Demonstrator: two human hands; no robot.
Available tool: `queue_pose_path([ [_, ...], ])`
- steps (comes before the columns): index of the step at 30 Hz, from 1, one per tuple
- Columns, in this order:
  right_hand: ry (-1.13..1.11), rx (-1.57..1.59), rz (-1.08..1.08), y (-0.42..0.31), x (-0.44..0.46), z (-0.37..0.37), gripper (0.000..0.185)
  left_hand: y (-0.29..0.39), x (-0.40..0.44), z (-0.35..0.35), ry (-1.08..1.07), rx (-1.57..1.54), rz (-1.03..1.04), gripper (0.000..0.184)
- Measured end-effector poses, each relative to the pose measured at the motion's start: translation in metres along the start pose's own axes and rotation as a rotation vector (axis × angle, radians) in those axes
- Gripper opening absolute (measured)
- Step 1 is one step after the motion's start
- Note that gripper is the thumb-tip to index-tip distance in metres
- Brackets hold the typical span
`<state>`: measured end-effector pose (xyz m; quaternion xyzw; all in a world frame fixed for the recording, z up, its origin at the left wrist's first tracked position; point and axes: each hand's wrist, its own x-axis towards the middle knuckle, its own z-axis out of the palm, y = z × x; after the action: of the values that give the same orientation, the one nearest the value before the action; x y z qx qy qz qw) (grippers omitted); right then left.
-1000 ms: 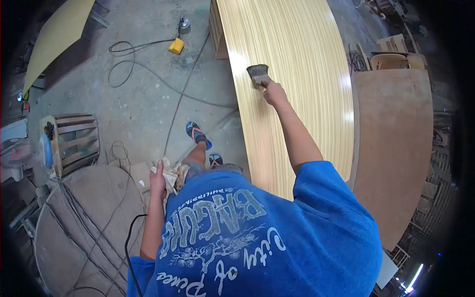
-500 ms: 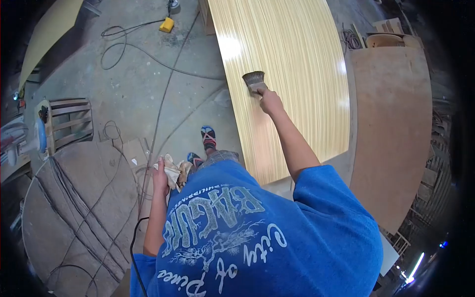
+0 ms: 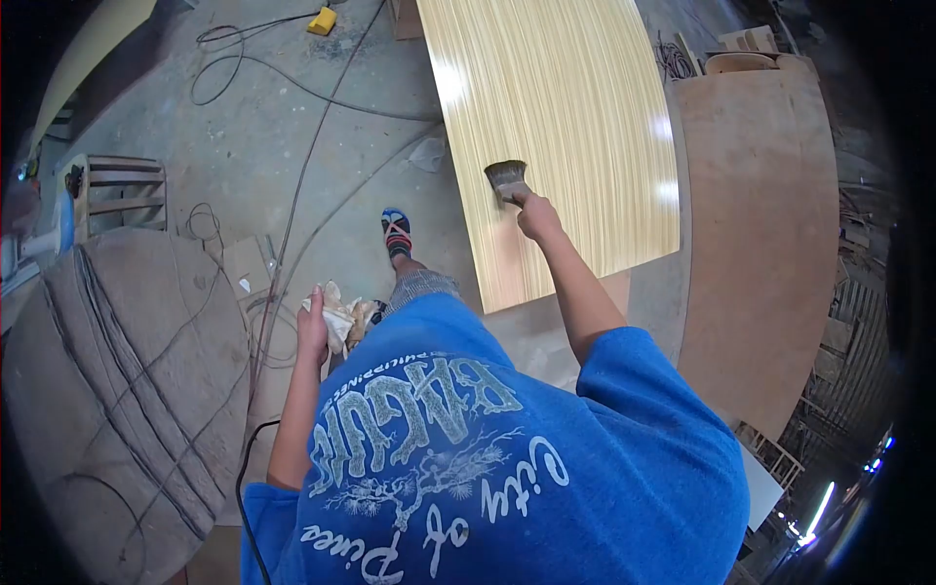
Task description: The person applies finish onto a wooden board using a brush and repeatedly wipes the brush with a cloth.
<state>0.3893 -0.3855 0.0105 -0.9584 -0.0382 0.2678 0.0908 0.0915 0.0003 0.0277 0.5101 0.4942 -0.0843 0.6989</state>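
My right hand (image 3: pixel 539 216) is closed round the handle of a wide paintbrush (image 3: pixel 506 175) with dark bristles. The brush is over the left part of a glossy, wood-grained panel (image 3: pixel 595 117); whether the bristles touch the surface I cannot tell. Down by my left hip, my left hand (image 3: pixel 313 327) is closed on a crumpled, cream-coloured rag (image 3: pixel 341 318). The rag hangs beside my leg, away from the panel.
A brown board (image 3: pixel 756 244) lies right of the panel. At left stand a round wooden top (image 3: pixel 58 341) with cables across it and a slatted wooden frame (image 3: pixel 125 190). Cables (image 3: pixel 292 86) and a yellow object (image 3: pixel 322 20) lie on the concrete floor.
The panel's near edge sits higher in view, and the round top has shifted left. One foot shows farther forward of my body. Both hands keep hold of the brush and rag.
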Motion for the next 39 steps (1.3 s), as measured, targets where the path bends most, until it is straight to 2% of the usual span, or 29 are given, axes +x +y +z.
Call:
queue_pose_path([
  [9,-0.046,0.01,0.012,0.04,-0.104,0.045,0.049,-0.079,-0.051,-0.055,0.063,0.044,-0.001,0.062],
  [13,-0.042,0.036,0.03,0.06,-0.151,0.068,0.048,-0.102,-0.074,-0.063,0.123,0.065,-0.021,0.07],
  [23,-0.07,0.024,0.034,0.11,-0.242,0.118,0.039,-0.138,-0.084,-0.061,0.019,0.05,-0.015,0.069],
  [26,-0.19,-0.033,0.132,0.115,-0.266,0.121,0.048,-0.136,-0.085,-0.055,-0.006,0.064,-0.012,0.065],
  [29,-0.442,-0.262,0.092,0.149,-0.29,0.161,0.044,-0.133,-0.085,-0.054,-0.027,0.063,0.007,0.061],
  [32,-0.347,-0.194,0.144,0.141,-0.312,0.14,0.039,-0.128,-0.087,-0.049,-0.041,-0.014,0.039,0.055],
  [34,-0.246,-0.034,-0.039,0.112,-0.312,0.105,0.041,-0.126,-0.081,-0.047,-0.117,-0.092,0.033,0.049],
  [37,-0.023,0.241,-0.222,0.026,-0.324,0.033,0.052,-0.112,-0.08,-0.038,-0.336,-0.389,-0.143,0.04],
  [39,0.037,0.346,-0.307,-0.028,-0.33,0.005,0.059,-0.097,-0.078,-0.031,-0.513,-0.482,-0.165,0.044],
])
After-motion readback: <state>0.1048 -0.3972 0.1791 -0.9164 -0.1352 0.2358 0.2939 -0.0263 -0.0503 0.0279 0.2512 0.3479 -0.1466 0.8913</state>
